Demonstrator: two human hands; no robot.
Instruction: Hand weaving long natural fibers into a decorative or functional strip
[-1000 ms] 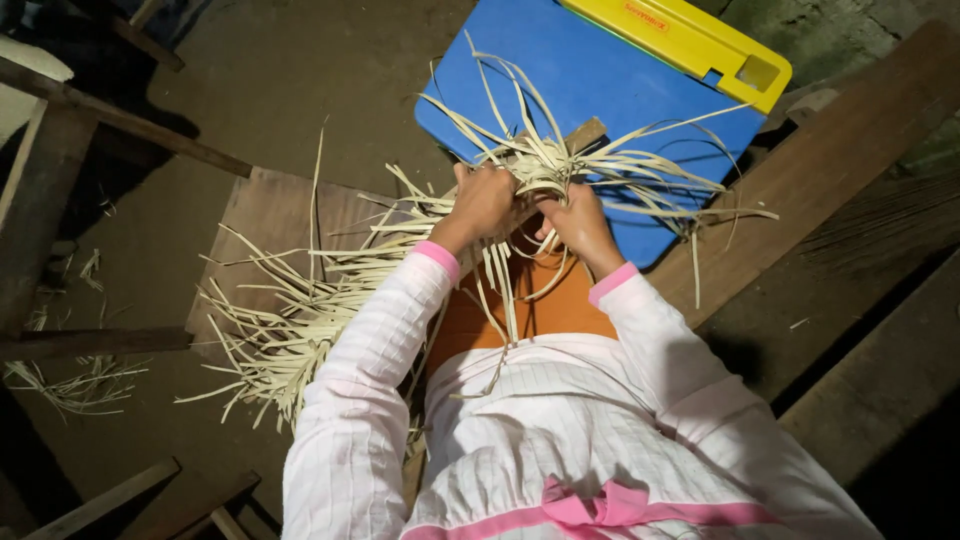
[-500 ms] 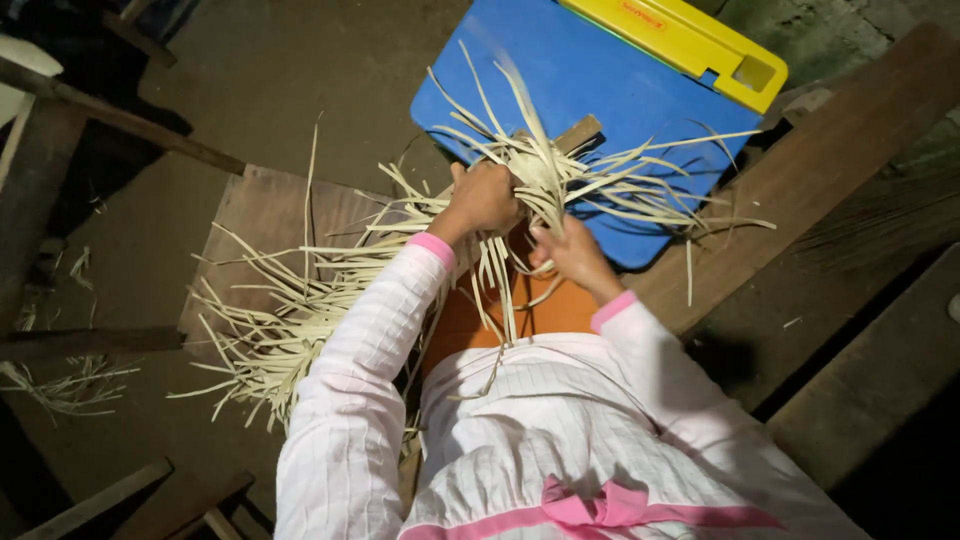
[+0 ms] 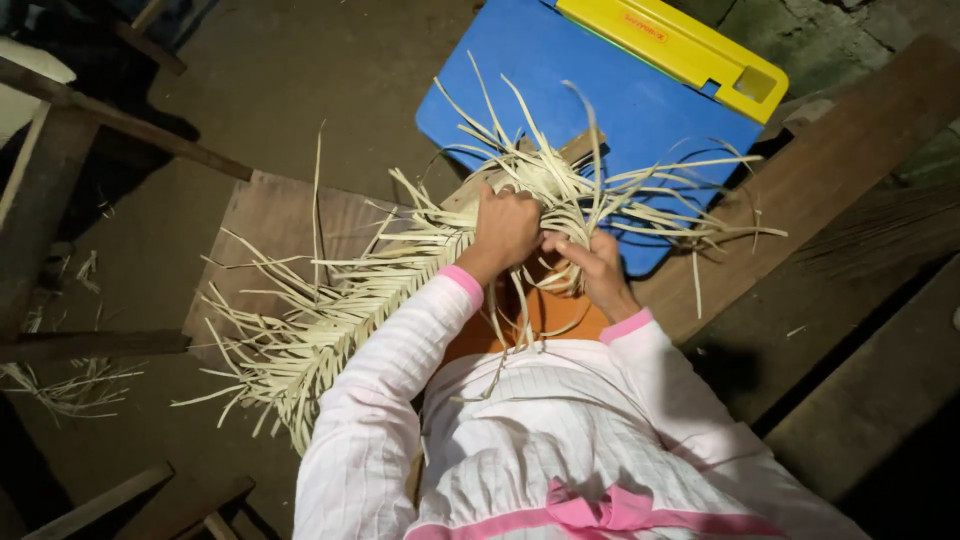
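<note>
A long plait of pale palm-leaf strips (image 3: 340, 310) runs from lower left up to my hands, with loose strip ends sticking out all along it. My left hand (image 3: 508, 228) is closed around the plait where the woven part ends. My right hand (image 3: 598, 264) sits just right of it, fingers pinching a few loose strips (image 3: 640, 190) that fan out over a blue plastic case (image 3: 600, 90). Several strips hang down over my orange lap (image 3: 555, 315). Both sleeves are pink-striped.
The blue case has a yellow handle strip (image 3: 690, 50) at its far edge. A wooden board (image 3: 270, 230) lies under the plait. Wooden planks (image 3: 830, 170) run along the right, wooden rails (image 3: 110, 120) at left. More strips (image 3: 60, 385) lie on the dirt floor at left.
Both hands have shifted slightly toward me and to the right along the plait. The right hand has closed in beside the left. The free strips have swung to new positions.
</note>
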